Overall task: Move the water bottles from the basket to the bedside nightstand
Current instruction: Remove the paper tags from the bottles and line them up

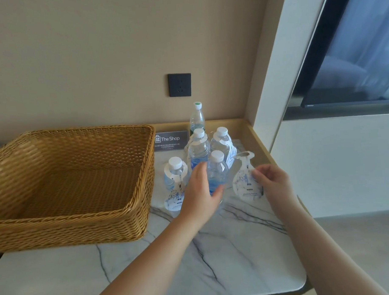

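Marble nightstand (215, 268), 5 bottles (198, 147), empty basket (68, 173)

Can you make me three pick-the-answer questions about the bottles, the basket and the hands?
1. Where is the wicker basket compared with the bottles?
A. to their left
B. to their right
C. on top of them

2. How many bottles stand on the marble tabletop?
A. two
B. five
C. eight

3. What is the left hand doing?
A. resting flat on the table
B. reaching into the basket
C. wrapping around the front bottle

Answers:
1. A, the basket fills the left side, beside the bottles.
2. B, four with white caps plus a taller bottle at the back near the wall.
3. C, its fingers curl around that bottle, while the right hand pinches a paper tag.
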{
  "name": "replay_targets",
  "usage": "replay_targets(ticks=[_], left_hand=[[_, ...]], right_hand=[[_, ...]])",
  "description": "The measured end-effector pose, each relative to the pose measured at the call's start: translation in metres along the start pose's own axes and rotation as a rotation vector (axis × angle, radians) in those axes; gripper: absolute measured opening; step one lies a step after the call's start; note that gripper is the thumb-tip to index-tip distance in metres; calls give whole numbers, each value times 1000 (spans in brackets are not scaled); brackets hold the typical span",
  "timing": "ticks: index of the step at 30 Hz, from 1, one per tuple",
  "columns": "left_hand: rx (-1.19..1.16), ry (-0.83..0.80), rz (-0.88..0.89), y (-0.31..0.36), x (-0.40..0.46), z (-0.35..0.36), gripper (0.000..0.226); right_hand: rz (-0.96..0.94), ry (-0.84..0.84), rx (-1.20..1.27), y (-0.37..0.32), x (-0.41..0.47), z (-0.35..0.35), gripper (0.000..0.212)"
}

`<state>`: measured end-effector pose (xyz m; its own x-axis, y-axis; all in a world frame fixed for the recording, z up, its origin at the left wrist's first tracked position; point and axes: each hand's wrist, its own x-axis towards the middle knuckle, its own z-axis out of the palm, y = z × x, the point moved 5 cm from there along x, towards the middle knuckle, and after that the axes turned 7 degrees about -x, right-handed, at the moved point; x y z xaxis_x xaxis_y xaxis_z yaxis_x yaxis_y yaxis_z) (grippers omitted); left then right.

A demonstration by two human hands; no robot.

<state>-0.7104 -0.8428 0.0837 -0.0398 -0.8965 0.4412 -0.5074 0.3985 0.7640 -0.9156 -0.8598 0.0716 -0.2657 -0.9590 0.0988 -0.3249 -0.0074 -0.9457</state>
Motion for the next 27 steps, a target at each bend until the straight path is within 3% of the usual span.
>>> replay_targets(ticks=[5, 11, 13, 15, 19, 22, 27], left_hand=[[10, 28, -47, -5, 9, 14, 74], [135, 96, -24, -11, 13, 14, 62], [153, 105, -20, -12, 14, 13, 61], [143, 111, -19, -12, 13, 13, 60], [133, 139, -28, -11, 13, 13, 58], [139, 141, -18, -9, 14, 13, 58], [173, 129, 3, -5, 15, 15, 58]], right_hand=[[182, 15, -106, 64, -24, 0, 10], [281, 54, -258, 104, -23, 6, 9], [259, 50, -385, 111, -27, 5, 25], [118, 55, -552, 110, -37, 5, 35], [-252, -33, -898, 109, -66, 27, 29], [-163, -145, -1043, 124, -72, 31, 38], [-78, -208, -1067, 134, -70, 18, 50]])
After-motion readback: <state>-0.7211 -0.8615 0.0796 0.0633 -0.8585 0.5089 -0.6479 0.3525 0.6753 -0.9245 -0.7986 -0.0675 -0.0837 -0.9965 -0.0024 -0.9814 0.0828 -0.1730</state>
